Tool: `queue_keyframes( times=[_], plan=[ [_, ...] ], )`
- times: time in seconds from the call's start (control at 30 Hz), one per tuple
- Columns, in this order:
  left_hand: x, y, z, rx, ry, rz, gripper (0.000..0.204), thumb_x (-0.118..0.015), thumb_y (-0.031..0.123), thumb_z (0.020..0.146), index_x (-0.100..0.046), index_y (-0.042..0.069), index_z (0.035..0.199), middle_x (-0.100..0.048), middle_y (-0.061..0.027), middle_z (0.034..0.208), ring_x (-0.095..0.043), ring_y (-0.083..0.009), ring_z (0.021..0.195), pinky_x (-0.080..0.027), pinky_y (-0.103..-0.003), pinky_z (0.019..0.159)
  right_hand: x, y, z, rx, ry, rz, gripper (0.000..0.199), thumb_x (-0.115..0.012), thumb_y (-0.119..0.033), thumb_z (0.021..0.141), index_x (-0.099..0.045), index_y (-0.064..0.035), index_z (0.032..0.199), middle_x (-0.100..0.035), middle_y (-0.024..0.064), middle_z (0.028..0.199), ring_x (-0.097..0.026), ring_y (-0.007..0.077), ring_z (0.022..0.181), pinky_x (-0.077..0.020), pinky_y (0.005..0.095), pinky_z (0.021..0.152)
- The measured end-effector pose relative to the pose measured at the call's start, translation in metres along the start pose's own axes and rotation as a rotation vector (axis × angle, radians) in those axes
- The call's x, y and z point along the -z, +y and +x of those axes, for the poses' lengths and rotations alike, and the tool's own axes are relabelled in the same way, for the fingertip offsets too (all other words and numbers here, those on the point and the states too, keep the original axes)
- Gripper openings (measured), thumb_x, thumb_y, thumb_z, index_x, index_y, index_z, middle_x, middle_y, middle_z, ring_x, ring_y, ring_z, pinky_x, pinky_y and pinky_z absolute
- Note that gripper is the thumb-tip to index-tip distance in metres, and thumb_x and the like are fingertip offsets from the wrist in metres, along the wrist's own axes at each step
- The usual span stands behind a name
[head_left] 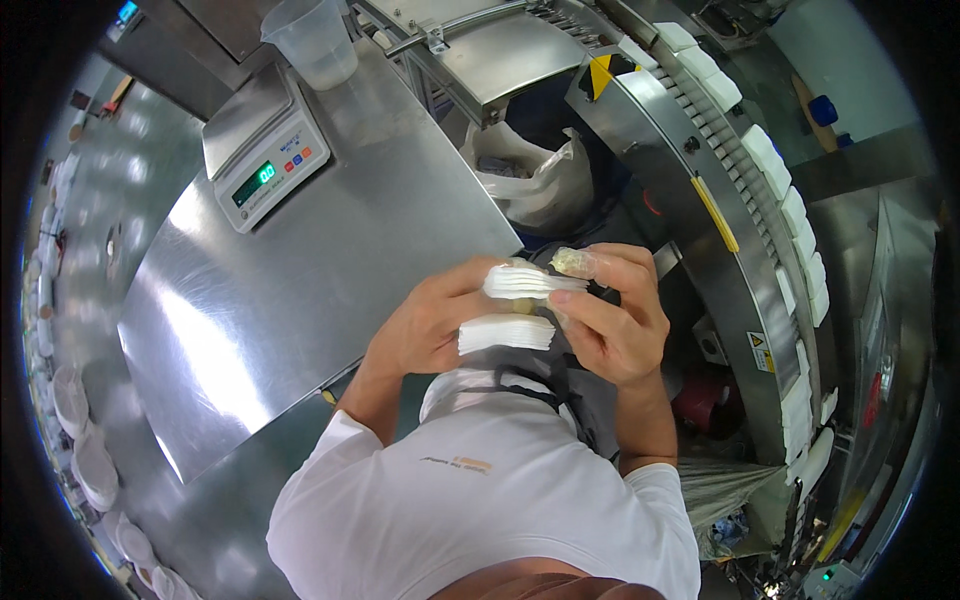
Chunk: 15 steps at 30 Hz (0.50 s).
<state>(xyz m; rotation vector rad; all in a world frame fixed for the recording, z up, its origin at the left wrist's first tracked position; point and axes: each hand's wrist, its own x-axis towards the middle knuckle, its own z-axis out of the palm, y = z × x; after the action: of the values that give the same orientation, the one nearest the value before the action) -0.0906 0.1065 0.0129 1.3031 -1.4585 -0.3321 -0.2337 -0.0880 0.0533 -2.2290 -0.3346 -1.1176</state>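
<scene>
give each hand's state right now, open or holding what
Left hand: closed, holding the upper white stack and the lower white stack.
Right hand: curled at the upper white stack's right end; firm grip uncertain.

A steel table (390,190) is stretching out at nine o'clock; a digital scale (245,125) is standing on it at ten, its display (253,183) glowing green, and a translucent jug (312,48) is standing beside the scale at eleven. A white bag (552,200) is gaping at one, while a steel-sided conveyor (660,145) is curving from one to four.
</scene>
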Motion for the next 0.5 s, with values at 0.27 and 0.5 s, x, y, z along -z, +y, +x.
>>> queue_keyframes(
  times=[0.27, 0.5],
  plan=[
    [-0.005, 0.011, 0.008, -0.006, 0.000, 0.070, 0.036, -0.070, 0.014, 0.088, -0.070, 0.005, 0.122, -0.063, -0.0196, 0.132, -0.065, -0.0397, 0.115, -0.052, -0.042, 0.097, 0.008, -0.006, 0.001, -0.067, 0.011, 0.012, 0.042, -0.085, 0.006, 0.067, -0.075, -0.0077, 0.105, -0.064, 0.0107, 0.112, -0.062, 0.0313, 0.102, -0.0543, 0.0373, 0.083],
    [-0.001, 0.023, 0.003, 0.078, -0.006, 0.079, 0.035, -0.071, 0.012, 0.087, -0.069, 0.004, 0.122, -0.063, -0.0186, 0.132, -0.066, -0.0388, 0.113, -0.053, -0.040, 0.096, 0.001, -0.007, -0.001, -0.007, 0.049, -0.009, 0.037, -0.087, 0.003, 0.068, -0.076, -0.0077, 0.101, -0.066, 0.0103, 0.111, -0.061, 0.0304, 0.102, -0.0540, 0.0361, 0.083]
  ],
)
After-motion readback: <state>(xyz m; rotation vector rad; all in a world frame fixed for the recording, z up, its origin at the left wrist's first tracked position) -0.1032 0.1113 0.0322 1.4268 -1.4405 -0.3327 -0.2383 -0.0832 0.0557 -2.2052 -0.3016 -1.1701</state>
